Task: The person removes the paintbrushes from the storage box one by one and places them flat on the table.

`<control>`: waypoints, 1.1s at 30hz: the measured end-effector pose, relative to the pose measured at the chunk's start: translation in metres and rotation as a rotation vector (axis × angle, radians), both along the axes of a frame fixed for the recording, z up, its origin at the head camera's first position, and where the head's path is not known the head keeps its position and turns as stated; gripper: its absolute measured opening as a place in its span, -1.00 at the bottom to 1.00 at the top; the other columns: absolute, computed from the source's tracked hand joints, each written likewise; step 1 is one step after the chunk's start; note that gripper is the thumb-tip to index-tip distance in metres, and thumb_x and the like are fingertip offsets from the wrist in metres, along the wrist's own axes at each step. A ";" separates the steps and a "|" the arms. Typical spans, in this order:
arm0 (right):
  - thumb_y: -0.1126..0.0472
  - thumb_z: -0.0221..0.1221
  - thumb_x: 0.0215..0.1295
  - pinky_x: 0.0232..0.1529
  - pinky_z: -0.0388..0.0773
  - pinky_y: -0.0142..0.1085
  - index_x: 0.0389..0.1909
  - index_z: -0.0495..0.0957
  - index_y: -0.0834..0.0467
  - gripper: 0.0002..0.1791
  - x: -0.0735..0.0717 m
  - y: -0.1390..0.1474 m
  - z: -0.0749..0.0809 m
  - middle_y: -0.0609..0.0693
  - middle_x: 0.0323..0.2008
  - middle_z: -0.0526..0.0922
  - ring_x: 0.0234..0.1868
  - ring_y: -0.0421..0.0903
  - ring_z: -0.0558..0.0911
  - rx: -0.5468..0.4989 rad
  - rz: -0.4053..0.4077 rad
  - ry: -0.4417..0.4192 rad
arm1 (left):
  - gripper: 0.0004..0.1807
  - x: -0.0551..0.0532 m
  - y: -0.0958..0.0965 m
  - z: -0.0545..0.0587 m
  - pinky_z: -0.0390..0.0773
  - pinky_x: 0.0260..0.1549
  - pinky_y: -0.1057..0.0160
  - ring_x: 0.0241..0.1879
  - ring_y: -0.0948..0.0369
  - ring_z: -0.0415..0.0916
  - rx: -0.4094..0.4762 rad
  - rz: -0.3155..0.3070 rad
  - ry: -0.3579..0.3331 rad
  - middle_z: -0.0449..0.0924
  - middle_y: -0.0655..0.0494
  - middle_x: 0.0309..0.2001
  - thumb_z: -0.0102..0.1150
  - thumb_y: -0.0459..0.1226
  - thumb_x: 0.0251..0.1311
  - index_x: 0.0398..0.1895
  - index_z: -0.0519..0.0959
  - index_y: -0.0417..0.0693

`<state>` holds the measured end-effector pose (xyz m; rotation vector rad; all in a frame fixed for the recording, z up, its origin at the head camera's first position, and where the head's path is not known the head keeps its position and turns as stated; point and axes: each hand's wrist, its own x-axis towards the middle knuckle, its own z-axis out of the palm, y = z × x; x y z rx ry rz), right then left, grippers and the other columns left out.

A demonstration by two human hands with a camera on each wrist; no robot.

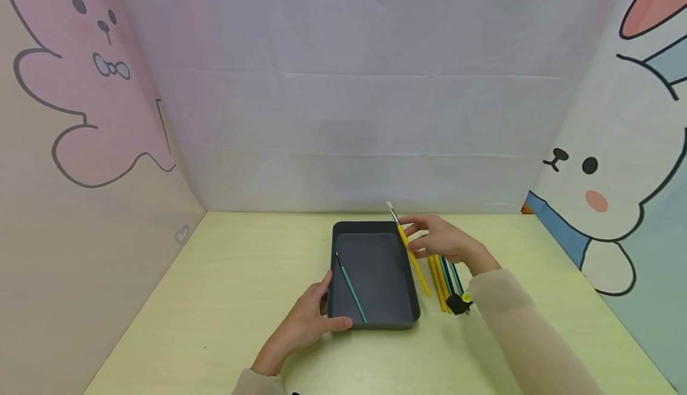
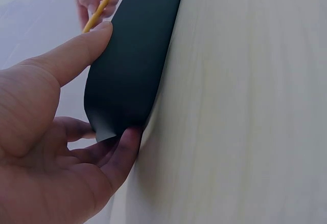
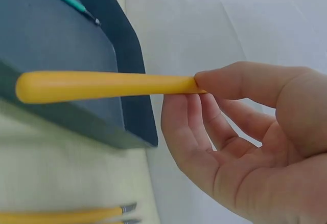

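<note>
A dark grey rectangular tray [image 1: 383,275] lies on the table, with one thin teal paintbrush [image 1: 351,287] slanting across its left part. My left hand [image 1: 305,322] grips the near left corner of the tray. In the left wrist view the thumb lies at one edge of its dark side wall [image 2: 135,50], the fingers at the other. Between thumb and fingertips, my right hand [image 1: 441,240] pinches a yellow paintbrush [image 1: 421,275] by its handle. Its pale bristles point up and away, and the rounded handle end [image 3: 46,87] hangs over the tray's right side in the right wrist view.
To the right of the tray, beneath my right forearm, several yellow, teal and dark paintbrushes [image 1: 437,281] lie side by side. A small black object [image 1: 456,304] overlaps their near ends. White sheeting [image 1: 354,114] closes off the back, and printed side panels [image 1: 606,204] flank the table.
</note>
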<state>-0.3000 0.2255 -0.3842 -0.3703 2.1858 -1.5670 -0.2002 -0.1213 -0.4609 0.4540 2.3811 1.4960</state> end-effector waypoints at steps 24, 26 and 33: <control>0.41 0.21 0.48 0.19 0.69 0.05 0.66 0.04 0.32 -0.17 0.013 0.101 -0.040 0.46 0.41 0.28 0.18 0.17 0.60 0.100 -0.228 -0.103 | 0.31 -0.002 0.000 -0.002 0.57 0.31 0.00 0.36 -0.06 0.50 -0.003 0.005 -0.012 0.20 -0.33 0.51 0.64 -0.12 0.15 0.75 -0.14 -0.14; 0.40 0.22 0.48 0.17 0.70 0.03 0.66 0.04 0.33 -0.16 0.013 0.104 -0.044 0.47 0.42 0.27 0.16 0.13 0.61 0.108 -0.240 -0.119 | 0.31 -0.002 0.000 -0.002 0.57 0.31 0.00 0.35 -0.05 0.50 -0.002 0.006 -0.013 0.20 -0.33 0.51 0.64 -0.13 0.15 0.75 -0.14 -0.15; 0.40 0.24 0.45 0.12 0.74 -0.06 0.64 0.05 0.36 -0.15 0.015 0.110 -0.052 0.46 0.38 0.33 0.06 0.06 0.63 0.156 -0.264 -0.173 | 0.31 -0.001 0.001 0.000 0.59 0.29 0.02 0.33 -0.05 0.52 0.003 0.002 -0.010 0.18 -0.35 0.52 0.64 -0.14 0.15 0.74 -0.14 -0.17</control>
